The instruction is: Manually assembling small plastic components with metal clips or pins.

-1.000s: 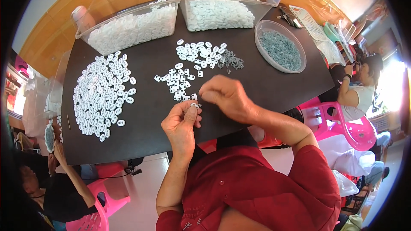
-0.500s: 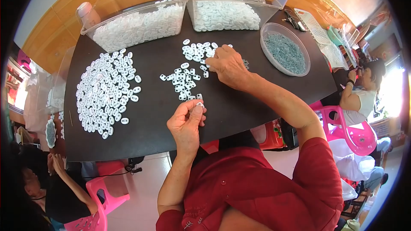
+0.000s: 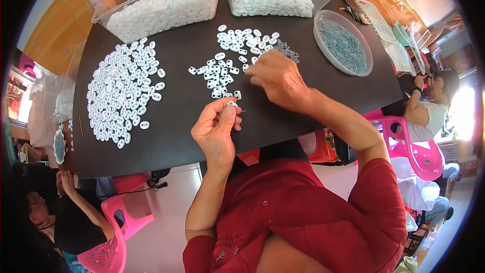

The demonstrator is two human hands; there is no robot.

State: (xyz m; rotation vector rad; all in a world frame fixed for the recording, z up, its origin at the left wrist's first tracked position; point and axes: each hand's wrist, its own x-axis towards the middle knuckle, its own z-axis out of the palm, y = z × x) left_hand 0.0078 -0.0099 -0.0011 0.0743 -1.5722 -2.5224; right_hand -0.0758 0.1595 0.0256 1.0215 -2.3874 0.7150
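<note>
My left hand (image 3: 216, 129) is closed near the table's front edge, pinching a small white plastic piece (image 3: 232, 103) between thumb and forefinger. A thin sliver juts out beside its fingers. Beyond it lie a cluster of small white squarish pieces (image 3: 216, 75) and a group of white oval two-hole pieces (image 3: 235, 40). My right hand (image 3: 279, 81) hovers right of these, fingers curled together and slightly blurred; whatever is in them is hidden. Just past its knuckles, a small heap of grey pins (image 3: 287, 50) rests on the dark table (image 3: 174, 121).
A large pile of white ovals (image 3: 118, 93) covers the left side. Two clear bins (image 3: 166, 12) of white pieces line the back. A round tub (image 3: 342, 45) of grey pins stands at right. Other people sit at both sides, with pink chairs (image 3: 417, 151) at right.
My right hand has drawn back from the far oval pieces toward me, uncovering the grey pin heap. My left hand keeps its pinch on the white piece. The whole view has shifted slightly.
</note>
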